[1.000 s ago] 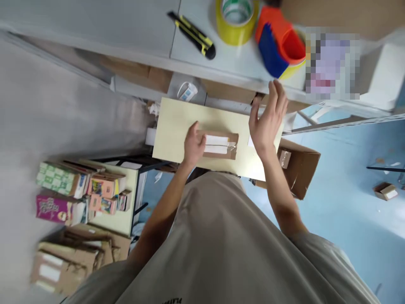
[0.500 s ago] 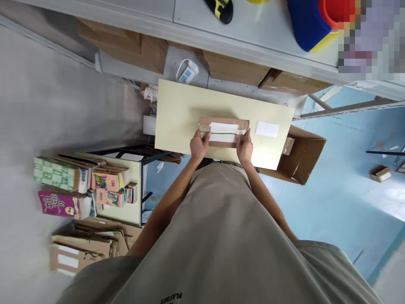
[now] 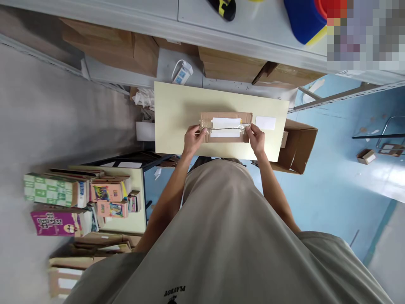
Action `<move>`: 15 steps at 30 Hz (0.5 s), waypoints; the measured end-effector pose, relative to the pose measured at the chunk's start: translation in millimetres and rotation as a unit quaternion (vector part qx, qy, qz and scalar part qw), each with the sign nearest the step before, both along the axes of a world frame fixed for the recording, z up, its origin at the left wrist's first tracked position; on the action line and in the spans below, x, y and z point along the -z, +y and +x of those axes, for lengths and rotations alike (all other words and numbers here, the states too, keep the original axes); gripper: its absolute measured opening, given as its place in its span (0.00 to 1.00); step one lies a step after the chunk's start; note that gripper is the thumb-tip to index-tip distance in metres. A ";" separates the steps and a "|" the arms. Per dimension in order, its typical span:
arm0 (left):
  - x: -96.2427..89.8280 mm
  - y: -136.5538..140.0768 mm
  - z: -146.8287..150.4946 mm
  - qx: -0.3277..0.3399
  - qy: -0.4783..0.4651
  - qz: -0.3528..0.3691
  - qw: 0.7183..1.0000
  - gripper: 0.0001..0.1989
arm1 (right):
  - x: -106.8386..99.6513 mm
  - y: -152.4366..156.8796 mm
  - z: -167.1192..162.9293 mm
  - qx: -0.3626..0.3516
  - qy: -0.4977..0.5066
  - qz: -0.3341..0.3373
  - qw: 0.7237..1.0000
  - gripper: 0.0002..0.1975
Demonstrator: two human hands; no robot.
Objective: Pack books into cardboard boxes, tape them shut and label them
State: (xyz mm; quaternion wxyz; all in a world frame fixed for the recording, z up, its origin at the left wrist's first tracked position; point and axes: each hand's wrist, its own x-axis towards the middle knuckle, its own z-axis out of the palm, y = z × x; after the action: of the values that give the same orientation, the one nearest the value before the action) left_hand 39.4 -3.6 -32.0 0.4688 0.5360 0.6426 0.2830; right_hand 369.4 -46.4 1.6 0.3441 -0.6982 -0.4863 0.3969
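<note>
A small flat cardboard box lies on the pale yellow tabletop. A white label covers its middle, and a dark lengthwise seam runs through the label. Clear tape shows wrinkled at both ends of the box. My left hand is closed at the box's left end, its thumb on top by the seam. At the right end, my right hand pinches the box's edge beside the tape. Whether the fingers hold cardboard or only tape is hard to make out.
A white paper slip lies right of the box. An open carton stands beyond the table's right edge. Stacked books are on a side table at left. A power strip lies under the grey shelf ahead.
My hands have moved outward from the top of the box to its two ends, right hand most. The box shows slightly higher in view, and the camera has shifted a little.
</note>
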 end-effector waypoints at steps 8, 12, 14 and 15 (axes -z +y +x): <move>6.3 8.8 -10.3 0.005 0.018 -0.027 0.999 0.16 | 20.8 -2.7 1.4 0.040 -0.008 -0.041 0.998 0.27; 16.6 -3.2 -2.9 -0.033 -0.013 -0.129 0.991 0.18 | 40.6 -19.2 -15.9 0.050 -0.007 -0.120 0.992 0.26; 21.5 -8.7 -2.1 -0.042 -0.022 -0.150 0.988 0.18 | 48.6 -28.8 -20.9 0.050 0.001 -0.134 0.990 0.26; 23.6 -10.2 -2.8 -0.046 -0.022 -0.151 0.987 0.18 | 52.0 -32.9 -20.9 0.050 0.007 -0.138 0.989 0.27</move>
State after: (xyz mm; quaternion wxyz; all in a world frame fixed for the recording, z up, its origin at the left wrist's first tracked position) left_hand 36.6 -13.8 -55.6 0.5448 0.4222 0.6917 0.2157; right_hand 348.5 -79.3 -50.5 0.2674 -0.7598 -0.3891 0.4469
